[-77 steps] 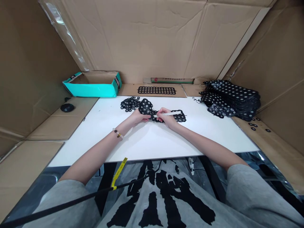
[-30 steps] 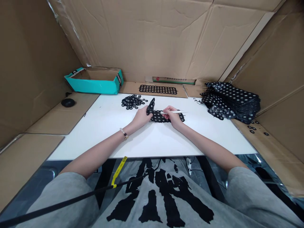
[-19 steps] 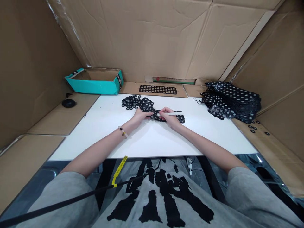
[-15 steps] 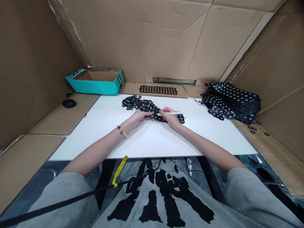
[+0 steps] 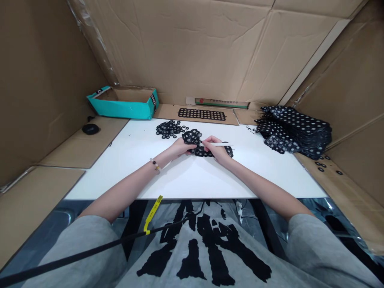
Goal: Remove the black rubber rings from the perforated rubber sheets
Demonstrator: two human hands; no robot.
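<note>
Cardboard walls (image 5: pixel 192 48) rise behind the white bench (image 5: pixel 180 180) and along both its sides. The stack (image 5: pixel 303 124) of black sheets with pale dots lies at the far right corner, partly on the bench. A turquoise box (image 5: pixel 123 109), open at the top, sits beyond the far left corner. The black grid (image 5: pixel 202 114) lies flat on cardboard behind the bench's far edge. The dotted sheet (image 5: pixel 192 136) is on the bench between the hands, its left part bent upward.

The left hand (image 5: pixel 180 147) is nearly closed, thumb and fingers pinching the sheet. The right hand (image 5: pixel 216 149) is curled around the white pen (image 5: pixel 222 144), its tip at the sheet near the left thumb; the hand covers some of the sheet.

A pile (image 5: pixel 169 129) of small black rings lies just beyond the left hand. The black disc (image 5: pixel 90 129) rests on cardboard at the left. The bracelet (image 5: pixel 155 165) circles the left wrist. A few loose rings (image 5: pixel 321 169) lie on the right-hand cardboard, near the stack.
</note>
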